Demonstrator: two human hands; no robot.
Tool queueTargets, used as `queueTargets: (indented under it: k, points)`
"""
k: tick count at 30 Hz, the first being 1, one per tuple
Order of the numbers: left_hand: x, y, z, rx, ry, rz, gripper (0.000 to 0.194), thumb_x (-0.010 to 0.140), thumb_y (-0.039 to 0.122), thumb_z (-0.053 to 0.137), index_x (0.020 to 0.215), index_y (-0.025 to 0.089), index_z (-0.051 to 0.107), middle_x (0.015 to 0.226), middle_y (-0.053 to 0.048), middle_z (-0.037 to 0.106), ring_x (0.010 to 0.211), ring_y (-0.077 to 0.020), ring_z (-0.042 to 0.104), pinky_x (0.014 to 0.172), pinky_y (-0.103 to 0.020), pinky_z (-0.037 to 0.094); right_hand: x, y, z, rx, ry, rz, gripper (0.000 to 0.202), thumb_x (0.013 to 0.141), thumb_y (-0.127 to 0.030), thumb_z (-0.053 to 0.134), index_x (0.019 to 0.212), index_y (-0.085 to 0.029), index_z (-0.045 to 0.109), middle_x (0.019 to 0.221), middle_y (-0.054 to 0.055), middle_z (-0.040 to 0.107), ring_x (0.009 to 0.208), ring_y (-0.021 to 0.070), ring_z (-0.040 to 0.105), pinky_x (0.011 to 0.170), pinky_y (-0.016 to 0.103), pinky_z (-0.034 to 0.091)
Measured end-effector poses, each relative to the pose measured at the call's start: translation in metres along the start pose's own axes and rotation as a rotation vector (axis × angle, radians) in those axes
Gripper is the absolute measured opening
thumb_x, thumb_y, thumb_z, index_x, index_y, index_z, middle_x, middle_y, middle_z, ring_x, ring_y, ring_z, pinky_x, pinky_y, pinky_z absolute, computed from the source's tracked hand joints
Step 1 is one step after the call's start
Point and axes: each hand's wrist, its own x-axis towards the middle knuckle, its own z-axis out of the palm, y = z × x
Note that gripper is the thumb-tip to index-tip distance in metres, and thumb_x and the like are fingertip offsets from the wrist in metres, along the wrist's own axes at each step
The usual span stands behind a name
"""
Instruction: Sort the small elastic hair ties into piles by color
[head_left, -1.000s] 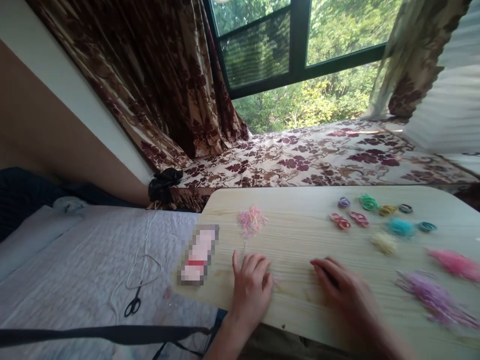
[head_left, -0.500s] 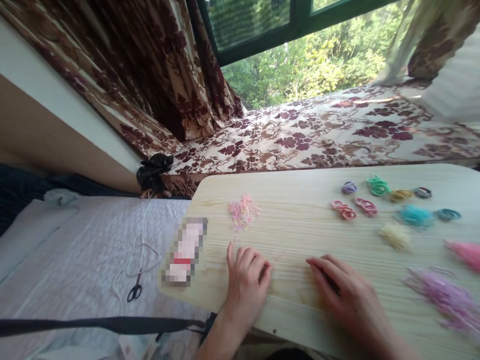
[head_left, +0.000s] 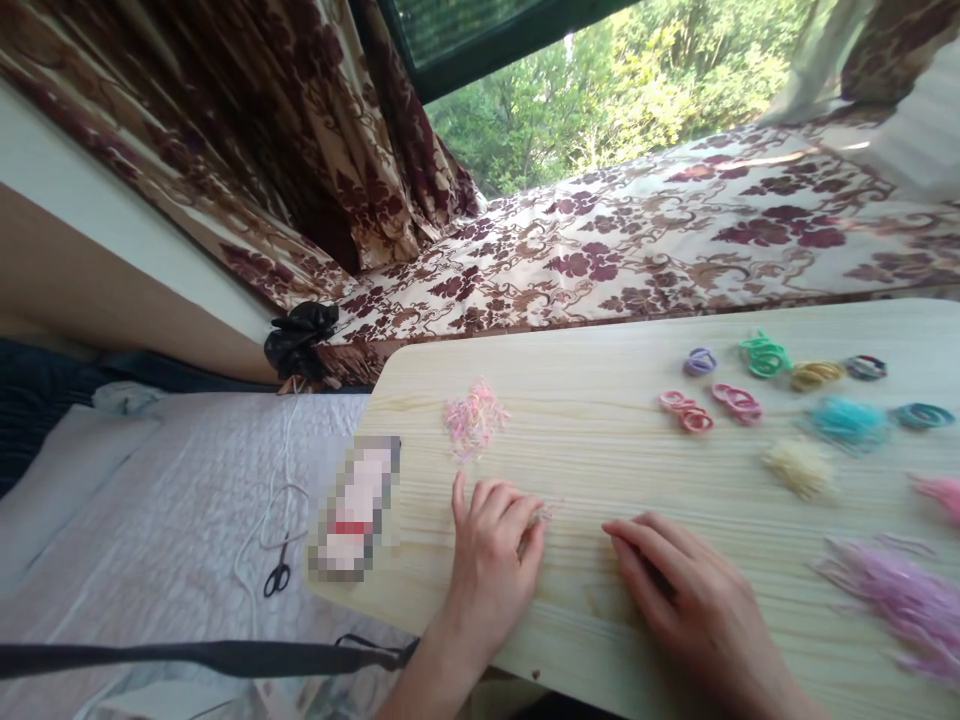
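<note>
My left hand [head_left: 495, 535] rests on the light wooden table with thumb and forefinger brought together. A little tuft of thin pale strands [head_left: 546, 513] shows at those fingertips, apparently pinched by them. Just beyond this hand lies a loose pile of small pink and multicoloured elastic-like strands [head_left: 475, 418]. To the right, my right hand [head_left: 675, 585] lies on its side on the tabletop, thumb against curled fingers. Whatever may be between them is hidden.
Pink hair ties [head_left: 685, 412], a green bunch [head_left: 764, 355], a turquoise bundle [head_left: 847, 422], a cream bundle [head_left: 799, 468] and a lilac bundle [head_left: 900, 590] lie on the right. A blurred-out object [head_left: 356, 510] sits at the table's left edge. Scissors [head_left: 277, 578] lie on the bed.
The view has shifted slightly. My left fingertips have come onto the pale strands that lay apart on the table before. My right hand keeps nearly the same pose.
</note>
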Motion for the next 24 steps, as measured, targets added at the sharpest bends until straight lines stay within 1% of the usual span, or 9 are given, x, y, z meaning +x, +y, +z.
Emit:
queueTargets:
  k: [3,7,11,16,20,24]
  points:
    - [0.004,0.003,0.000,0.017,-0.040,0.008,0.018,0.088,0.013,0.058,0.099,0.026,0.064,0.095,0.000,0.067,0.099,-0.0204,0.059,0.112,-0.061,0.022,0.000,0.000,0.000,0.012,-0.001,0.008,0.018,0.094,-0.023,0.049,0.094,-0.021,0.068,0.082,0.001,0.071,0.071,0.0120,0.067,0.065,0.023,0.050]
    - [0.007,0.003,-0.001,0.035,-0.073,0.003,0.014,0.087,0.014,0.059,0.095,0.025,0.063,0.094,0.000,0.067,0.099,-0.0212,0.058,0.111,-0.060,0.023,0.001,-0.001,0.000,0.022,-0.008,0.013,0.019,0.094,-0.022,0.049,0.093,-0.021,0.068,0.081,0.001,0.070,0.070,0.0114,0.066,0.064,0.022,0.050]
    - [0.010,0.005,0.000,0.046,-0.088,-0.013,0.010,0.087,0.014,0.060,0.088,0.023,0.062,0.088,0.001,0.066,0.097,-0.0213,0.057,0.111,-0.060,0.023,0.001,0.000,0.001,0.027,-0.001,0.018,0.018,0.094,-0.021,0.051,0.093,-0.020,0.068,0.081,0.001,0.070,0.072,0.0114,0.067,0.066,0.022,0.050]
    - [0.016,0.011,0.002,0.072,-0.092,-0.016,0.009,0.085,0.014,0.062,0.082,0.022,0.062,0.084,0.001,0.065,0.095,-0.0206,0.056,0.111,-0.060,0.024,0.000,0.001,0.001,0.031,0.000,0.023,0.018,0.093,-0.021,0.051,0.092,-0.020,0.069,0.081,0.002,0.070,0.072,0.0114,0.067,0.067,0.022,0.050]
    - [0.019,0.015,0.003,0.105,-0.090,0.000,0.012,0.087,0.014,0.059,0.077,0.021,0.060,0.080,0.001,0.064,0.092,-0.0206,0.055,0.109,-0.060,0.028,0.002,-0.001,0.000,0.030,-0.007,0.028,0.019,0.094,-0.022,0.050,0.092,-0.021,0.069,0.081,0.002,0.071,0.071,0.0120,0.067,0.066,0.022,0.051]
    - [0.020,0.017,0.004,0.130,-0.116,0.036,0.016,0.086,0.010,0.056,0.074,0.021,0.056,0.080,0.001,0.064,0.092,-0.0208,0.056,0.109,-0.061,0.028,0.002,-0.002,-0.002,0.026,-0.019,0.029,0.020,0.094,-0.022,0.049,0.092,-0.022,0.069,0.081,0.002,0.072,0.071,0.0127,0.068,0.065,0.023,0.052]
